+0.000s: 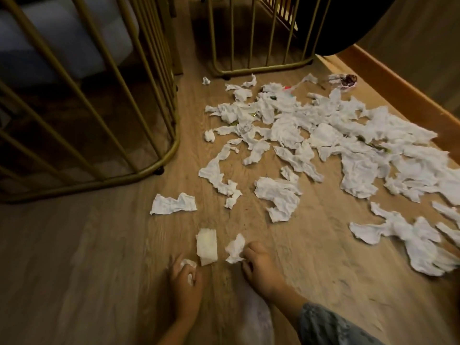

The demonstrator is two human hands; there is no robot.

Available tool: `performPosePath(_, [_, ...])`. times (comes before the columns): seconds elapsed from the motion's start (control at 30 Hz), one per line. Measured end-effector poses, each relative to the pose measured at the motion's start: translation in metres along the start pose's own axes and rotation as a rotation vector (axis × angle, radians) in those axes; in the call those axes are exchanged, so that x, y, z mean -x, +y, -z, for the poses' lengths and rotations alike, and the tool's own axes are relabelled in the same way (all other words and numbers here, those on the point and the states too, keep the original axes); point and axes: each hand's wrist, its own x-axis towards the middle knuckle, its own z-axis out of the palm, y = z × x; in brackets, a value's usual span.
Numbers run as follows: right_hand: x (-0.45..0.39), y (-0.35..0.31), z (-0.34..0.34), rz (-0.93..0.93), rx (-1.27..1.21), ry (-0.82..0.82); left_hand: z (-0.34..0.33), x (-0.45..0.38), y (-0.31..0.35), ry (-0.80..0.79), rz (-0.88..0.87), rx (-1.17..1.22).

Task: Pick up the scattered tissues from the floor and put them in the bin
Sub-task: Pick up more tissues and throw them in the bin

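Several crumpled white tissues [323, 135] lie spread over the wooden floor, thickest at the right. My left hand [185, 282] is low on the floor, closed around a small crumpled tissue [189, 263]. Just beside it lies a folded tissue [207, 246]. My right hand [261, 265] pinches a torn tissue piece [235, 249] at its fingertips, right on the floor. A flat tissue [173, 204] lies farther ahead on the left. No bin is in view.
Gold metal chair frames [139, 95] [258, 33] stand ahead at the left and centre. A wooden skirting board [403, 85] runs along the right. A small crumpled wrapper [344, 80] lies near it. A dark round object [348, 21] hangs at the top right.
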Motion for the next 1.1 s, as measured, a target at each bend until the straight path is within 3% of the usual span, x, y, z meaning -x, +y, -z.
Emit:
performPosePath(0.13, [-0.015, 0.012, 0.026, 0.013, 0.009, 0.089, 0.011, -0.023, 0.026, 0.104, 0.06, 0.222])
performPosePath(0.2, [-0.034, 0.018, 0.047, -0.005, 0.054, 0.239, 0.016, -0.043, 0.048, 0.145, 0.015, 0.299])
performPosePath(0.33, [-0.083, 0.035, 0.091, -0.178, 0.078, 0.445, 0.0, -0.063, 0.072, -0.007, -0.168, 0.266])
performPosePath(0.43, [-0.11, 0.063, 0.109, -0.293, 0.13, 0.373, -0.033, -0.051, 0.047, -0.143, -0.379, -0.064])
performPosePath(0.5, [-0.116, 0.077, 0.105, -0.349, 0.221, 0.248, -0.044, -0.041, 0.033, -0.185, -0.46, -0.107])
performPosePath(0.6, [-0.107, 0.085, 0.078, -0.37, 0.344, 0.123, -0.039, -0.05, 0.037, -0.153, -0.416, 0.054])
performPosePath(0.67, [-0.095, 0.082, 0.06, -0.264, 0.347, 0.175, -0.027, -0.065, 0.05, -0.036, -0.343, 0.111])
performPosePath(0.77, [-0.077, 0.078, 0.042, -0.091, 0.223, 0.35, -0.015, -0.106, 0.058, 0.11, -0.24, 0.088])
performPosePath(0.93, [-0.061, 0.075, 0.04, 0.021, 0.163, 0.314, -0.016, -0.16, 0.051, 0.132, -0.034, -0.118])
performPosePath(1.1, [-0.084, 0.071, 0.08, -0.086, 0.031, 0.453, -0.02, -0.151, 0.061, 0.122, -0.166, 0.09])
